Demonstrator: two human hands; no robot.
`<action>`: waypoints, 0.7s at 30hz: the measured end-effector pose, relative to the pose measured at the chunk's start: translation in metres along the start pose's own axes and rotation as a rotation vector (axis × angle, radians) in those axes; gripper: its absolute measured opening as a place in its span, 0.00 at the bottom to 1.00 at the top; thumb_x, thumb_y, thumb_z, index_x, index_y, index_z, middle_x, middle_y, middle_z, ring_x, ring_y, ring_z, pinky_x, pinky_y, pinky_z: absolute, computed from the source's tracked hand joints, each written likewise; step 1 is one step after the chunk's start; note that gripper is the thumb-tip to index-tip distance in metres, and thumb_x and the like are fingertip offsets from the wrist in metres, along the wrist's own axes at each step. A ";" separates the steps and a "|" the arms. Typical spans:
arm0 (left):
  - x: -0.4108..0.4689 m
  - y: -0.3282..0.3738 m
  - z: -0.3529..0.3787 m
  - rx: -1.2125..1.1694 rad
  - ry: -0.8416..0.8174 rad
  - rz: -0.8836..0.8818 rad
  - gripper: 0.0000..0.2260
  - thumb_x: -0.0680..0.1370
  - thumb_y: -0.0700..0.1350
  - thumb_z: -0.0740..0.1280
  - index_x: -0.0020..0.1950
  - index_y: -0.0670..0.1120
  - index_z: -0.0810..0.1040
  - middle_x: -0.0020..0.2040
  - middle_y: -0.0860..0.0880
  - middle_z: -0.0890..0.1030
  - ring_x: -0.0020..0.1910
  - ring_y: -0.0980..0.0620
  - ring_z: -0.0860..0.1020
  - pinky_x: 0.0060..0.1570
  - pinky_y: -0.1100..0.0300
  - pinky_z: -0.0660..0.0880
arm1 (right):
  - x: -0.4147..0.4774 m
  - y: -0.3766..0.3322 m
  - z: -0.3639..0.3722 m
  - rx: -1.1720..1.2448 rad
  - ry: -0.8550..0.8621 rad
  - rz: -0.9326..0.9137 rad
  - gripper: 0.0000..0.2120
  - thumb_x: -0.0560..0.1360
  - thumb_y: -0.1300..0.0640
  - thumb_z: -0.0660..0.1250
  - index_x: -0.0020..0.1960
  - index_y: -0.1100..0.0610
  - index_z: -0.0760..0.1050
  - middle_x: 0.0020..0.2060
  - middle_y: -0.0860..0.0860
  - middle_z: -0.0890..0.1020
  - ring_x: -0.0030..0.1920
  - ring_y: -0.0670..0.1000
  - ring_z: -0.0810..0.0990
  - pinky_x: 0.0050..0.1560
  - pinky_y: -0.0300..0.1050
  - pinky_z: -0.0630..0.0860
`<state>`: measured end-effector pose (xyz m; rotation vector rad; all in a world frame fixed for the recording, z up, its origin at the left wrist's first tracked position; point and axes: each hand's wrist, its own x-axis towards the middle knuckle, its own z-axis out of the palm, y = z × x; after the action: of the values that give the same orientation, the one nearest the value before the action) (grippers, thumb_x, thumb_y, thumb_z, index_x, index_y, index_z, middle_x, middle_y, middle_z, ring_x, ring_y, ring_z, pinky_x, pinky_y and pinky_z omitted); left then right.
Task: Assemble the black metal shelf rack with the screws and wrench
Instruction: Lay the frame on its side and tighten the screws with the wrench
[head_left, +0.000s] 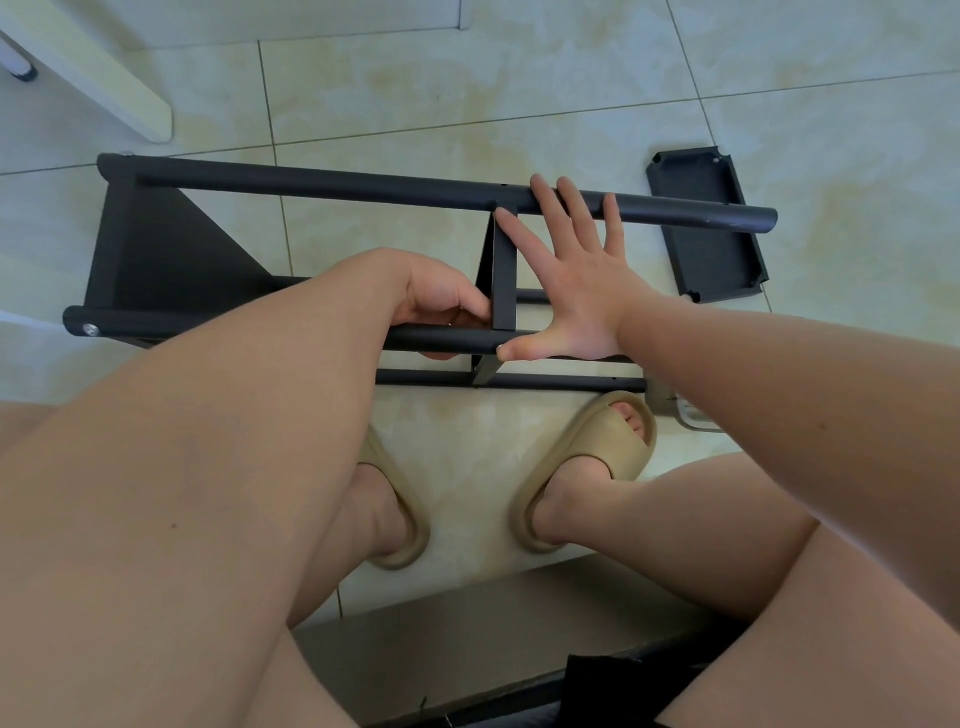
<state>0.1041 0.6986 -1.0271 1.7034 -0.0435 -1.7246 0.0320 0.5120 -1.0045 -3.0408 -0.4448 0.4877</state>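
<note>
Pale tiled floor underfoot, beige slippers planted close in. Just beyond the toes, black rack lying on its side, long axis running left to right across both hands. Nearest, left hand wrapped round the near tube, fingers curled under it, thumb against the left face of the middle panel; whether anything small sits inside that grip, cannot tell. Right of the panel, right hand flat and spread wide, thumb down on the near tube, fingers reaching to the far tube, spanning the two rails. Panel edge-on between the two hands, close against both. Probably being squared up for fastening, left hand nearer its joint. Farther off, right of the spread fingers, loose tray on the floor, well apart. No wrench or loose screws in view.
</note>
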 end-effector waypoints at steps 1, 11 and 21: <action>0.000 0.000 0.000 0.003 0.004 -0.004 0.07 0.80 0.45 0.64 0.45 0.48 0.80 0.34 0.52 0.80 0.33 0.55 0.76 0.40 0.60 0.74 | 0.000 0.000 0.000 0.000 0.000 0.000 0.62 0.59 0.14 0.52 0.82 0.45 0.35 0.80 0.58 0.35 0.80 0.62 0.33 0.75 0.71 0.34; 0.001 -0.002 -0.002 0.007 -0.017 0.029 0.08 0.80 0.40 0.62 0.51 0.48 0.81 0.42 0.51 0.82 0.41 0.53 0.77 0.43 0.59 0.74 | 0.000 0.000 -0.001 0.006 -0.007 0.000 0.62 0.59 0.15 0.53 0.82 0.45 0.35 0.80 0.58 0.35 0.79 0.62 0.33 0.75 0.71 0.34; -0.001 -0.001 -0.003 -0.002 -0.034 0.056 0.08 0.80 0.38 0.62 0.52 0.47 0.79 0.46 0.48 0.81 0.43 0.52 0.76 0.43 0.59 0.74 | 0.000 -0.001 -0.003 0.006 -0.014 0.001 0.62 0.59 0.15 0.52 0.82 0.46 0.35 0.80 0.58 0.35 0.79 0.62 0.33 0.75 0.71 0.34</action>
<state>0.1064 0.7014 -1.0276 1.6562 -0.1042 -1.7122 0.0321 0.5129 -1.0018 -3.0339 -0.4420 0.5090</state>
